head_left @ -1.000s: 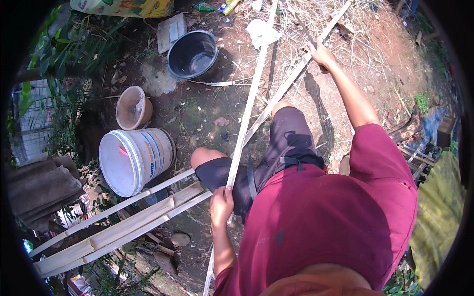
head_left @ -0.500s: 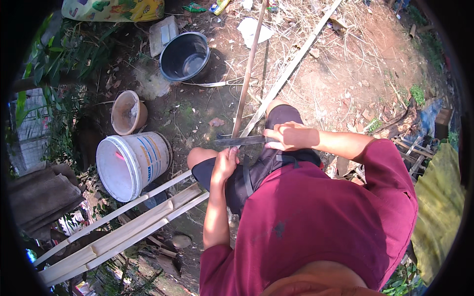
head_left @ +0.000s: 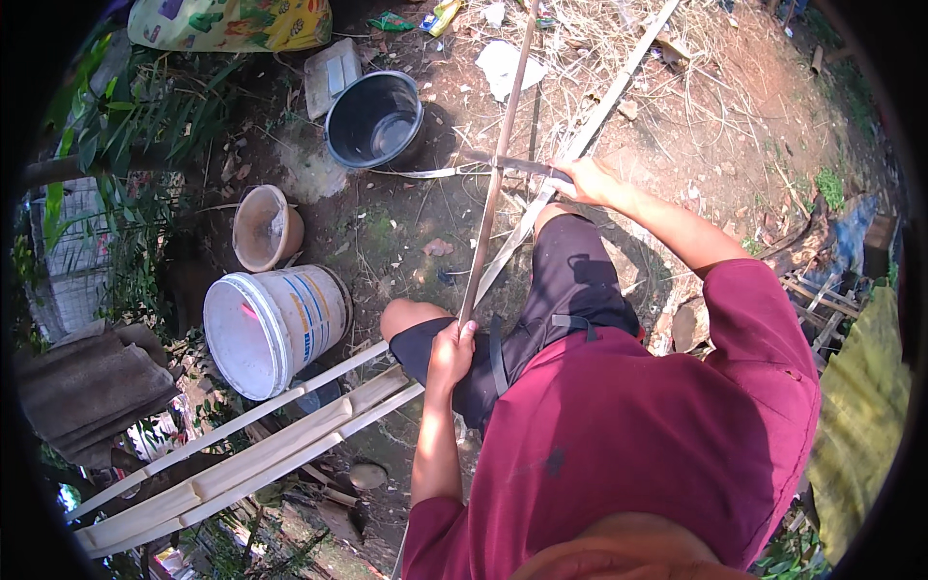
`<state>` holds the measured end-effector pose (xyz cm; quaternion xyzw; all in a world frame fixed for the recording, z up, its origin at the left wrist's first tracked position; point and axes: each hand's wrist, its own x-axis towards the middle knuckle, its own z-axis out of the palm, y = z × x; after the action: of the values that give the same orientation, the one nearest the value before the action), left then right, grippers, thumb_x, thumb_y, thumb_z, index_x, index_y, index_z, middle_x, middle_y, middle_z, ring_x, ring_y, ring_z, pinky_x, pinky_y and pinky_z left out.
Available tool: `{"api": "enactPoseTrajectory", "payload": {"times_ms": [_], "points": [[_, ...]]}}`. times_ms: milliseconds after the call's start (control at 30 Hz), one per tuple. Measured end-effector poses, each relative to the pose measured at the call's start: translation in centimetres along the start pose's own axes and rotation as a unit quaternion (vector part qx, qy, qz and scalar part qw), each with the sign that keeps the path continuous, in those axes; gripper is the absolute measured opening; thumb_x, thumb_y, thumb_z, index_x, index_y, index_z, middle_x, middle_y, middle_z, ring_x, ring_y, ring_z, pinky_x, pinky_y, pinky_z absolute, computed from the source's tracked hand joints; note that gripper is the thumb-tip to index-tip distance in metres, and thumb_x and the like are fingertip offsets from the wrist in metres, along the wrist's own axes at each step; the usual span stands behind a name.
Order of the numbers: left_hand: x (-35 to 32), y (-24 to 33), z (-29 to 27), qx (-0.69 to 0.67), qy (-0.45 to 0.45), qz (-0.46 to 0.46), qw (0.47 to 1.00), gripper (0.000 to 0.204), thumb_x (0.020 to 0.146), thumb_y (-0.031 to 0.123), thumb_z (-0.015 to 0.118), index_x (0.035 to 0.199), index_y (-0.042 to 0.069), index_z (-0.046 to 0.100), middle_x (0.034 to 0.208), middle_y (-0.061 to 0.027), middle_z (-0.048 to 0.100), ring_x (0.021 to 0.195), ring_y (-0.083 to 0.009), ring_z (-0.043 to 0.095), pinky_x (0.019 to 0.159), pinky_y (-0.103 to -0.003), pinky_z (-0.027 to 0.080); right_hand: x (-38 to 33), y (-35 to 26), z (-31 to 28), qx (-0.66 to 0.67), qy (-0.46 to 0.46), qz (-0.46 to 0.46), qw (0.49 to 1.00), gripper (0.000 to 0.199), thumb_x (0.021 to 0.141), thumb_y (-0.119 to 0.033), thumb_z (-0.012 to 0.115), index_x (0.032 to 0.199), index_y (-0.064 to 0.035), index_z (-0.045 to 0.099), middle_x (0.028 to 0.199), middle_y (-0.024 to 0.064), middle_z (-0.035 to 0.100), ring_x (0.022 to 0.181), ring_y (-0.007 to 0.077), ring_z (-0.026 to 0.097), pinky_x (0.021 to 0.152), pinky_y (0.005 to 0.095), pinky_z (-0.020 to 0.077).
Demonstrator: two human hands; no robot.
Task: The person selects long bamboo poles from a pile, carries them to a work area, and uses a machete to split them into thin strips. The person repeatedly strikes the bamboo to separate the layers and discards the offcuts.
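My left hand (head_left: 449, 355), by my knee, is closed around the lower end of a long brown bamboo strip (head_left: 508, 111) that slants away from me. Farther out, my right hand (head_left: 588, 182) grips a large knife (head_left: 532, 167) by its handle, which the fingers mostly hide. The dark blade points left and crosses the brown strip, seemingly against it. A pale split bamboo length (head_left: 609, 97) runs behind the knife from the far right toward my legs. More pale split bamboo pieces (head_left: 261, 464) lie side by side at the lower left.
At the left are a white bucket (head_left: 280, 329) on its side, a small tan tub (head_left: 249, 232) and a black basin (head_left: 377, 121). Dry straw and shavings (head_left: 706, 106) cover the far ground. A yellowish cloth (head_left: 860, 416) hangs at the right.
My right hand has pushed the knife away from my lap, outward along the brown strip. My left hand keeps its hold near my knee, and the view has shifted slightly.
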<state>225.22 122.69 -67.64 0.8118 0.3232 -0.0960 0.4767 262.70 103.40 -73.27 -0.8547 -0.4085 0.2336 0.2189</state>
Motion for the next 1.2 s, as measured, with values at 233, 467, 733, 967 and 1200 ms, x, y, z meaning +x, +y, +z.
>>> {"api": "enactPoseTrajectory", "payload": {"times_ms": [233,467,733,967,1200], "points": [[-3.1,0.3,-1.5,-0.012,-0.027,-0.050,0.998,0.031,0.102,0.028,0.057,0.095,0.001,0.069,0.062,-0.0023,0.058,0.057,-0.0116,0.051,0.056,-0.031,0.043,2.1,3.0,-0.3,-0.038,0.016,-0.043,0.998,0.049,0.097,-0.051,0.056,0.132,-0.0173,0.059,0.096,0.0225,0.071,0.094,0.0441,0.068,0.086,0.0524,0.0542],[-9.7,-5.8,-3.5,-0.160,-0.054,-0.137,0.976,0.029,0.102,0.027,0.059,0.109,0.000,0.069,0.070,-0.0008,0.061,0.056,-0.0066,0.052,0.052,-0.024,0.042,11.6,14.5,-10.3,-0.050,0.153,0.296,0.942,0.053,0.100,-0.048,0.048,0.135,-0.0097,0.056,0.122,0.0212,0.067,0.116,0.0403,0.062,0.099,0.0485,0.0488],[-1.4,2.6,-1.5,0.031,0.040,0.021,0.999,0.040,0.095,0.025,0.065,0.129,0.004,0.060,0.099,-0.0189,0.073,0.093,-0.0354,0.071,0.080,-0.043,0.052,-1.2,-1.7,-2.1,0.097,0.067,0.085,0.989,0.050,0.098,-0.047,0.057,0.132,-0.0098,0.059,0.093,0.0233,0.071,0.095,0.0420,0.069,0.083,0.0500,0.0531],[-0.8,1.5,-1.8,0.096,0.013,0.001,0.995,0.036,0.096,0.014,0.055,0.131,0.007,0.060,0.107,-0.0281,0.067,0.104,-0.0466,0.063,0.087,-0.047,0.052,-10.5,-11.4,4.4,0.035,-0.121,-0.117,0.985,0.047,0.098,-0.049,0.056,0.131,-0.0152,0.057,0.091,0.0225,0.067,0.086,0.0437,0.068,0.081,0.0505,0.0549],[-1.6,2.6,-1.4,0.031,0.006,-0.002,1.000,0.039,0.098,0.010,0.054,0.136,0.003,0.057,0.122,-0.0248,0.066,0.120,-0.0374,0.062,0.100,-0.038,0.048,-4.6,-5.6,1.7,0.049,0.024,-0.090,0.994,0.041,0.098,-0.042,0.059,0.124,-0.0103,0.063,0.098,0.0254,0.070,0.090,0.0447,0.069,0.077,0.0505,0.0558]]}}
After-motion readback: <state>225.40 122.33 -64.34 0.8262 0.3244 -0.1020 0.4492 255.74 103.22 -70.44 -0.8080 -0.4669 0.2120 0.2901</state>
